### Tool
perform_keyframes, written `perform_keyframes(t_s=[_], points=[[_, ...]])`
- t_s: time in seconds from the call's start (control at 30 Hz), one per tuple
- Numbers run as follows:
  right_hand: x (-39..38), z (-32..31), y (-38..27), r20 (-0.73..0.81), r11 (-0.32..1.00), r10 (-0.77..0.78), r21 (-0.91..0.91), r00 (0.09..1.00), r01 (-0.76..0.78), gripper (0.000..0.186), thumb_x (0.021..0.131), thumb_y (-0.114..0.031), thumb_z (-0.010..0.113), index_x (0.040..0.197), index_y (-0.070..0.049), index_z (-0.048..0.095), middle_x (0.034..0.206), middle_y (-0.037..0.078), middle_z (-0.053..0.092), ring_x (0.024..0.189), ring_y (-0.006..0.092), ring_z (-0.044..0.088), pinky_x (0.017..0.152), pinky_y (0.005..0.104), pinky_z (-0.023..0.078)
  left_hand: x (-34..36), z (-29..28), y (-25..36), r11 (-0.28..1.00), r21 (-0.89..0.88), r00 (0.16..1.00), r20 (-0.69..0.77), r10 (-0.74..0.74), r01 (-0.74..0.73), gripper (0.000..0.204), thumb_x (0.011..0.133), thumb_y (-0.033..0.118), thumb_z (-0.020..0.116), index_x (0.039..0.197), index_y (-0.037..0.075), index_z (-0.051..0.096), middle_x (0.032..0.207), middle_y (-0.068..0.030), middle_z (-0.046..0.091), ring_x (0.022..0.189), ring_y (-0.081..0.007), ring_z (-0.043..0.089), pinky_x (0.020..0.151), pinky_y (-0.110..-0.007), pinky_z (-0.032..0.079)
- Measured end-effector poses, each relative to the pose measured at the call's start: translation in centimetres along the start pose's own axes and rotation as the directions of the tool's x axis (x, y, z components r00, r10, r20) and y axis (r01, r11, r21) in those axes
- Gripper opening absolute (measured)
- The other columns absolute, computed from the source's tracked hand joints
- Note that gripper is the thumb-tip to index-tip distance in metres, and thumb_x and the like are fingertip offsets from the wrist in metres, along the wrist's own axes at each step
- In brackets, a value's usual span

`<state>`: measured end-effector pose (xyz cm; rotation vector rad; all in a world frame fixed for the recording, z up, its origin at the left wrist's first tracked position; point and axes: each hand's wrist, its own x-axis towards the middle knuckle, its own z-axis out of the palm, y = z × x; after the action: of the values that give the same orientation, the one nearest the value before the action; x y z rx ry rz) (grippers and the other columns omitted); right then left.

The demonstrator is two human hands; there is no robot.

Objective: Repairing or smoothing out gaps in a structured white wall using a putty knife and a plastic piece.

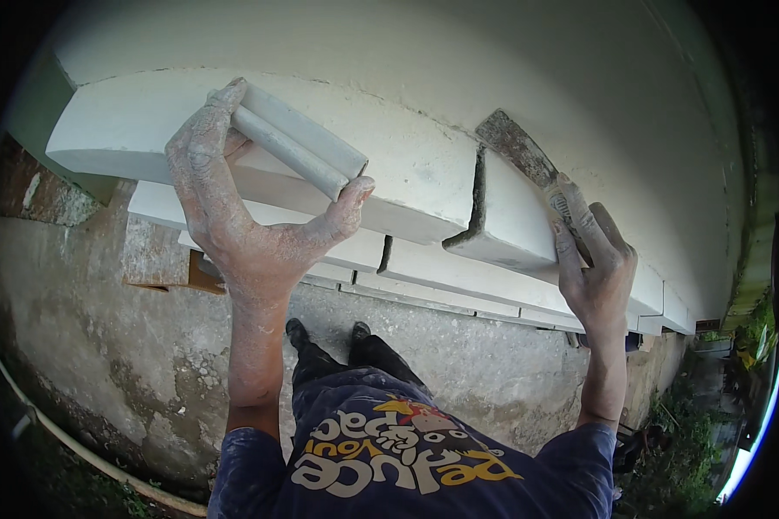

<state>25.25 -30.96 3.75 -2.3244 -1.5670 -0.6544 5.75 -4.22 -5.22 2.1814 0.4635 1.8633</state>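
My left hand (234,199), coated in white dust, grips a short pale grey piece with a lengthwise groove (307,138) by its two ends, thumb at one end and fingers at the other. It is held just over a white block ledge (381,143). In my right hand (601,268) is a worn putty knife (519,151) with a smeared blade. The blade's tip points up and left, at the wall just above a dark open joint (478,195) between two white blocks. My fingers lie along its handle, whose lower end is mostly hidden.
A smooth pale wall (580,78) rises behind the ledge. Lower rows of white blocks (450,268) step down beneath it. Far below, my feet stand on rough concrete (389,346). A pale pipe (95,458) runs along the lower left, and plants (684,432) grow at the right.
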Motion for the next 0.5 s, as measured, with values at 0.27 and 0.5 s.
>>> perform_keyframes(t_s=[0.27,0.5], points=[[0.4,0.2,-0.6,-0.006,1.000,0.013,0.026,1.000,-0.013,0.050,0.090,-0.005,0.074,0.138,-0.019,0.070,0.075,0.002,0.062,0.056,0.0144,0.055,0.052,0.0360,0.047,0.0,-0.1,0.1,1.000,0.007,1.000,-0.001,-0.002,0.002,0.086,0.076,0.037,0.089,0.142,-0.001,0.049,0.134,-0.0139,0.054,0.115,-0.0265,0.064,0.090,-0.039,0.060],[0.5,0.4,-0.3,-0.040,0.998,0.000,0.068,0.999,0.003,0.049,0.090,-0.005,0.074,0.138,-0.017,0.070,0.073,0.004,0.061,0.054,0.0130,0.055,0.051,0.0359,0.047,-0.3,0.5,-0.3,0.997,-0.027,0.995,-0.071,0.076,-0.078,0.085,0.078,0.037,0.089,0.142,-0.001,0.049,0.136,-0.0149,0.053,0.111,-0.0255,0.066,0.090,-0.038,0.059]])
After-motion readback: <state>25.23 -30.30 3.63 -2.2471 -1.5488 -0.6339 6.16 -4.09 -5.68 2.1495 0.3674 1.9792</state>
